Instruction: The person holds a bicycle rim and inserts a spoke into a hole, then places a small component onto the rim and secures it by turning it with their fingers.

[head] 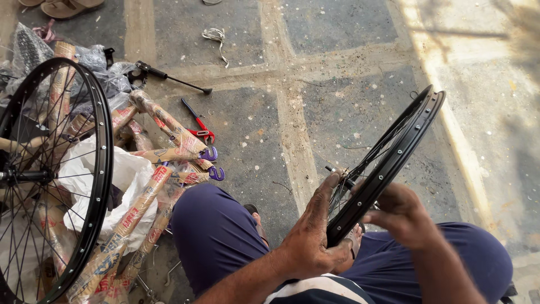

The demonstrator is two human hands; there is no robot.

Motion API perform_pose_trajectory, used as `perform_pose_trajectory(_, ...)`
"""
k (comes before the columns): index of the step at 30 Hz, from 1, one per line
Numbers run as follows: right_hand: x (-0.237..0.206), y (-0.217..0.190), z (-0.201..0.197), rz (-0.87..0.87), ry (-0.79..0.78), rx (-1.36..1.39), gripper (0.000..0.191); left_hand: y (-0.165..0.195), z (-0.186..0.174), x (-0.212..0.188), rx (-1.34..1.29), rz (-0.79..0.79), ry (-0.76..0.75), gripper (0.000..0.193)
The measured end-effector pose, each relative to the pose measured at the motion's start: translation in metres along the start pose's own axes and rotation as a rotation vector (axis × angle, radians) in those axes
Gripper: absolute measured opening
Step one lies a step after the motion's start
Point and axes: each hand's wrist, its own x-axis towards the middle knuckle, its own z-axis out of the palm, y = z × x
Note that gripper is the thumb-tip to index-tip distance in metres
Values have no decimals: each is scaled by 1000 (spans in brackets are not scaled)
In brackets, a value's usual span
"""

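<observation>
red pliers [198,125], a cord [215,37] and sandals [67,7] lie on the concrete floor [337,112].

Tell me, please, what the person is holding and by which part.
A black spoked wheel rim: the left hand holds its lower edge, forefinger near the hub, and the right hand grips the rim opposite.

The floor [337,112] was rough grey concrete, speckled with pale chips and split into large slabs by lighter sandy joints [292,129]. One joint ran from far to near through the middle; another crossed it at the far side. To the right, a broad pale strip [450,95] ran diagonally, washed by bright daylight that faded the far right corner. Soft shadows fell across that sunlit part. No walls, windows or furniture showed.
</observation>
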Motion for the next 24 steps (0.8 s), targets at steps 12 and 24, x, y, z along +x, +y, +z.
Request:
perform_pose_trajectory(12, 7, 31, 23, -394, 465, -1150, 35, -2, 3, 1, 92, 23, 17, 118)
perform_pose_trajectory(24, -1, -3, -7, 131, 15, 173, 42, -13, 2, -4, 18, -10, 22, 118)
